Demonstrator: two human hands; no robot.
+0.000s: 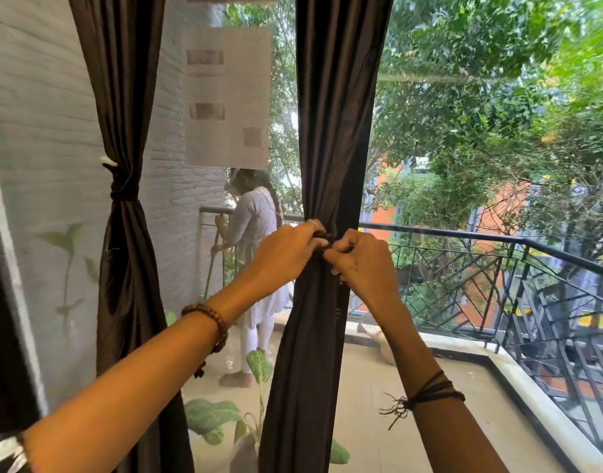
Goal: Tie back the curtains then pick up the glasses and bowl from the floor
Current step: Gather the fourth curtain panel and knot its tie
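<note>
Two dark brown curtains hang before a large window. The left curtain [122, 131] is gathered and bound at its waist by a dark tie [123, 192]. The middle curtain [330, 114] is bunched at hand height. My left hand [289, 254] and my right hand [361, 264] both pinch a dark tie band [328, 238] at the front of that bunch, fingers closed on it. The hands almost touch each other. No glasses or bowl are in view.
Behind the glass lies a balcony with a black metal railing [497, 261]. A person [255, 240] stands there with their back turned, holding a long stick. A leafy potted plant [225, 414] sits low between the curtains. White brick wall [40, 114] at left.
</note>
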